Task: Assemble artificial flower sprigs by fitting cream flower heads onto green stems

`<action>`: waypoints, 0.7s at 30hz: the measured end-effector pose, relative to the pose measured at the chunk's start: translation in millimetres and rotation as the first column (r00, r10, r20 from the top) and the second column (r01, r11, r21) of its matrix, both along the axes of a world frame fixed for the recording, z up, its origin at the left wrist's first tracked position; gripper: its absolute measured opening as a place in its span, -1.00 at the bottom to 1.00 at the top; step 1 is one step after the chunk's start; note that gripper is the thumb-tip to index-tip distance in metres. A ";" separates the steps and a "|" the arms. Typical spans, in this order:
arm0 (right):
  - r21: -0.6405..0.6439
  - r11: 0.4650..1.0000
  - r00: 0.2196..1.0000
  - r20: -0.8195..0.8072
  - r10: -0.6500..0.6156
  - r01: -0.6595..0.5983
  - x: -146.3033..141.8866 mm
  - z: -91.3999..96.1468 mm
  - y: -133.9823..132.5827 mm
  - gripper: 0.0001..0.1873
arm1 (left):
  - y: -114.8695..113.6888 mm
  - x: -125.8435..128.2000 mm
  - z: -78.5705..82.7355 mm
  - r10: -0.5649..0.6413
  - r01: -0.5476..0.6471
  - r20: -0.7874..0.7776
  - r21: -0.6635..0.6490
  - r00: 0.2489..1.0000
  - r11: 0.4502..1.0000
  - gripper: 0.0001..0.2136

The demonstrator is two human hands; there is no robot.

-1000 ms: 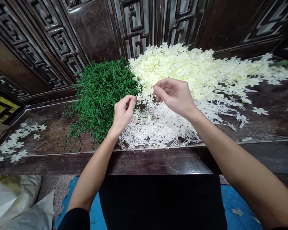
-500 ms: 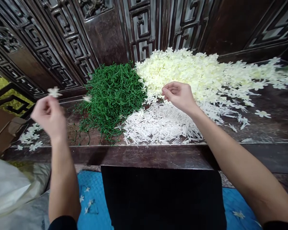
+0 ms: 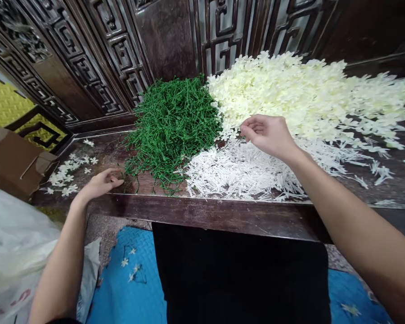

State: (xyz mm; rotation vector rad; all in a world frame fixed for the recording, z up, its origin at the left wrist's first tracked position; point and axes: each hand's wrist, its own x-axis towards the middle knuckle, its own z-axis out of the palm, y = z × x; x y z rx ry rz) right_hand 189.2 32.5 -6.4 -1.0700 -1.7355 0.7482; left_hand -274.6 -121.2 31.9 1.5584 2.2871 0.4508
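My left hand lies low on the dark wooden table, fingers stretched out toward the left edge of a pile of green plastic stems; nothing shows in it. A small scatter of white flowers lies just left of it. My right hand hovers where a big heap of cream flower heads meets a spread of white plastic sprigs. Its fingers are curled into a pinch, and I cannot make out what they hold.
A carved dark wooden screen stands behind the table. A brown cardboard box and a white plastic bag sit at the left. A blue mat with a few fallen flowers lies on the floor below.
My left hand swung left from the piles with a small white flower, then came down onto the table without it. My right hand stayed by the cream heap. The view shifted left.
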 end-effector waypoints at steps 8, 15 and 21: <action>0.025 1.000 0.999 0.043 -0.019 0.018 3.1 3.7 1.4 -0.96 | 4.2 23.6 -6.1 0.136 -0.135 -0.006 0.051 0.991 0.990 -0.74; -0.029 0.993 0.992 0.065 -0.109 0.111 10.1 5.8 7.2 -0.95 | 2.1 49.3 27.5 0.130 -0.117 -0.093 0.138 0.987 0.983 -0.89; 0.010 0.991 0.980 0.142 -0.136 0.136 17.0 -7.0 18.5 -0.85 | 6.7 91.0 47.3 0.066 0.075 -0.264 0.493 0.962 0.867 -0.93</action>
